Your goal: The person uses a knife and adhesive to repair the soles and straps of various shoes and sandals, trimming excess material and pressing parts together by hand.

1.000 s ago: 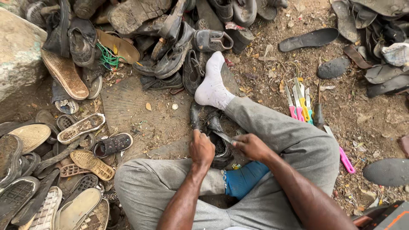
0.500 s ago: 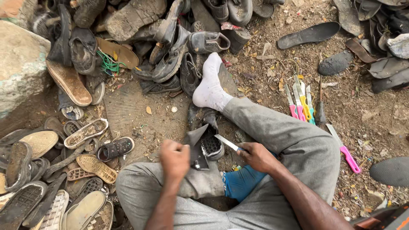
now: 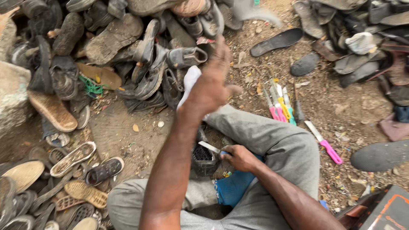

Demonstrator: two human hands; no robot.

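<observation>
Dirt ground (image 3: 349,106), littered w/ scraps. Big heap of worn shoes (image 3: 128,51) across top-left, more soles down left edge, incl. pale tan sole (image 3: 53,111) & light cut-out sole (image 3: 73,158) beside small dark shoe (image 3: 104,170). Second shoe pile (image 3: 362,38) top-right. Grey trousers (image 3: 272,136), seated on ground, one leg stretched toward heap, white sock (image 3: 188,83) at its end touching the shoes. Blue cloth (image 3: 234,187) in lap, under rt forearm. Dark orange-edged box (image 3: 383,211) bottom-right corner. Large grey sole (image 3: 381,155) at rt edge, long black insole (image 3: 277,41) & smaller dark sole (image 3: 304,64) up top, well apart from hands. Left hand (image 3: 213,81) raised mid-air over the outstretched leg, fingers open & spread, gripping nothing; somewhat blurred. Black shoe piece (image 3: 204,157) w/ gridded tread sits in lap between the legs, just beside rt hand, not held by left. Right hand (image 3: 240,157) closed around handle of small knife (image 3: 209,147), blade pointing left, lying over top edge of black piece; contact w/ it can't tell. Bunch of knives/tools (image 3: 279,104) w/ pink, yellow, teal handles on ground just rt of the leg. Single pink-handled knife (image 3: 324,142) near the knee, apart from the bunch.
</observation>
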